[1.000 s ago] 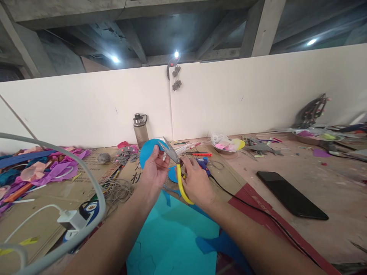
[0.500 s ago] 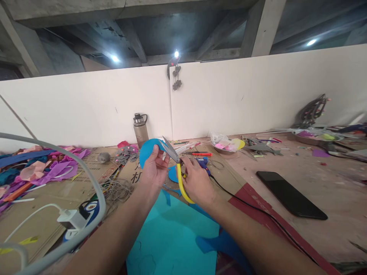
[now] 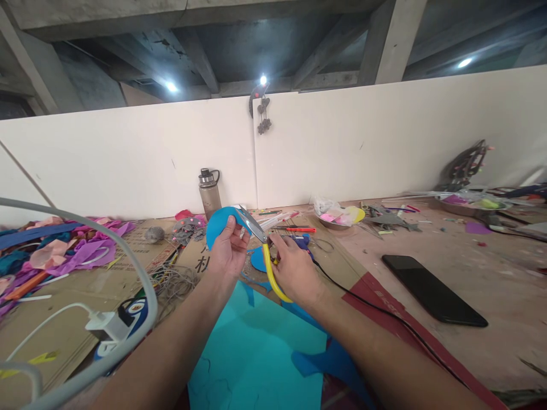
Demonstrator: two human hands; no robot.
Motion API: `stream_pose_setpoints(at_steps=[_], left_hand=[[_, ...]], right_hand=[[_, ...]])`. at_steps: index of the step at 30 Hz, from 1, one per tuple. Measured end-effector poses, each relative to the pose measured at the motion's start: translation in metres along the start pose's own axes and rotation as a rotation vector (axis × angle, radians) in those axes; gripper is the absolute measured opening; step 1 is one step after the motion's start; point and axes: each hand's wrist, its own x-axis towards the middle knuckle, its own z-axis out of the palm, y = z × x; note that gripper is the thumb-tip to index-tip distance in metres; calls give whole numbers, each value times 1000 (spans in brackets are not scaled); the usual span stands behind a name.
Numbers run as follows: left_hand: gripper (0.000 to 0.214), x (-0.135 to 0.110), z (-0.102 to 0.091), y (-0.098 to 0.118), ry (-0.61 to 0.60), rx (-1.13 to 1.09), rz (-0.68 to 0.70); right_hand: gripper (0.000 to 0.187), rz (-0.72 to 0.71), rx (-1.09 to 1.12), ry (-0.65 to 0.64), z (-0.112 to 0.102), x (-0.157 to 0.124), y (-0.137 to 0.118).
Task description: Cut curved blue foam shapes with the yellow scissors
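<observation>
Over littered cardboard [image 3: 55, 319], left hand [image 3: 228, 257] pinches a flat blue disc [image 3: 219, 225] — right hand [image 3: 294, 272] grips yellow-handled steel snips [image 3: 257, 232].

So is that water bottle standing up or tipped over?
Upright: the bottle stands on its base by the white board, cap on top.

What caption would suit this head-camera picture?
Left hand holds a blue disc while right hand cuts its edge with yellow-handled scissors.

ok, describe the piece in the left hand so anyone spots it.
Find the grey bottle against the white partition. Just in front, the left hand holds a blue disc at the yellow-handled scissors. Unlike the blue sheet on the table, it is round and held up.
</observation>
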Motion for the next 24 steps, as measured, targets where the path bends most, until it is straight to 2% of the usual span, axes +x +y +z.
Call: stream_pose_setpoints(at_steps=[5, 10, 13, 16, 18, 22, 24], left_hand=[[14, 3, -3, 1, -34, 32, 2], [13, 9, -9, 2, -92, 48, -32], [13, 13, -17, 7, -271, 114, -139], [25, 13, -24, 17, -438, 134, -198], [37, 10, -26, 24, -418, 148, -193], [56, 7, -28, 34, -219, 220, -139], [60, 7, -30, 36, -170, 254, -146]], right_hand=[[29, -25, 33, 24, 1, 1, 4], [15, -75, 359, 52, 5, 3, 8], [16, -85, 552, 95, 6, 4, 7], [18, -85, 641, 111, 6, 4, 5], [17, -109, 644, 105, 7, 2, 3], [17, -157, 628, 81, 9, -3, 0], [18, -173, 620, 72, 10, -5, -1]])
